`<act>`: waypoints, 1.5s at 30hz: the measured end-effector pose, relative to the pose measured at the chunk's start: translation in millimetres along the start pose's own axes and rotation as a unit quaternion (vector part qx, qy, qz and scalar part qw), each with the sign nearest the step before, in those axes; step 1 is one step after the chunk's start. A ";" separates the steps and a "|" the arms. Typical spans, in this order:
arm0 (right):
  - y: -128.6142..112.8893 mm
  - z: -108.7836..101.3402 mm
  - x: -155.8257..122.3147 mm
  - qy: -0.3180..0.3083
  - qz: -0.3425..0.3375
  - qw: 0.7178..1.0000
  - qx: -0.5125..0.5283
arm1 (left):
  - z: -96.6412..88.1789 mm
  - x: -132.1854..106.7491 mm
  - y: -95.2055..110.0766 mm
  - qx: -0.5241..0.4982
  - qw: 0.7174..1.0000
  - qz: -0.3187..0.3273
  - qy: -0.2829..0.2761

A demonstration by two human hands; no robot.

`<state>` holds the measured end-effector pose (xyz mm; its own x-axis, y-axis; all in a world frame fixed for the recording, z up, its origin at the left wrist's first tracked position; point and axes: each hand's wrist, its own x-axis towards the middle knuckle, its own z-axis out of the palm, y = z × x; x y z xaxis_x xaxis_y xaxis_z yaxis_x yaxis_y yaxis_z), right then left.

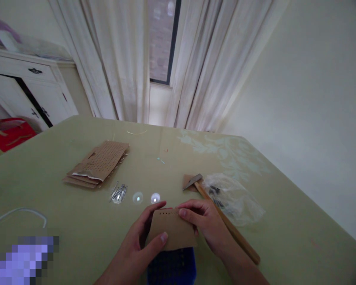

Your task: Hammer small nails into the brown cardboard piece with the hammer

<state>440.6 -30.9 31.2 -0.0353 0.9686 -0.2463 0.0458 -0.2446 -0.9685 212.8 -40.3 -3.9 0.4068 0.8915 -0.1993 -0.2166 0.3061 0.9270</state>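
Note:
A small brown cardboard piece [173, 229] with a row of holes near its top edge is held between both hands at the table's near edge. My left hand [139, 245] grips its left side with the thumb on its face. My right hand [204, 225] pinches its upper right corner. Under the card sits a blue perforated block [173, 267]. A wooden-handled hammer [222, 217] lies just right of my right hand, its metal head pointing left.
A stack of perforated cardboard sheets [97, 164] lies at the left middle of the green table [284, 221]. A bunch of nails [118, 193] lies near it. A clear plastic bag [234, 198] holds small dark parts. A white cable [17, 213] curves at left.

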 end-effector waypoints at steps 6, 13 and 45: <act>-1.3 1.0 -3.8 -0.010 0.018 1.000 -0.001 | 9.0 -8.7 3.8 -0.015 0.999 -0.018 0.047; 2.3 1.7 -5.0 0.001 0.016 1.000 -0.017 | 14.2 -9.6 10.4 -0.022 0.998 -0.049 0.042; -8.6 -3.2 -27.7 -0.049 0.019 0.991 -0.126 | 22.9 -10.4 13.7 0.043 0.991 -0.031 0.119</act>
<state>444.4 -55.4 46.5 -0.1251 0.9467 -0.2969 0.2953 -0.2502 -0.9221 225.8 -53.0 18.1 0.1929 0.9287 -0.3168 -0.1171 0.3423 0.9322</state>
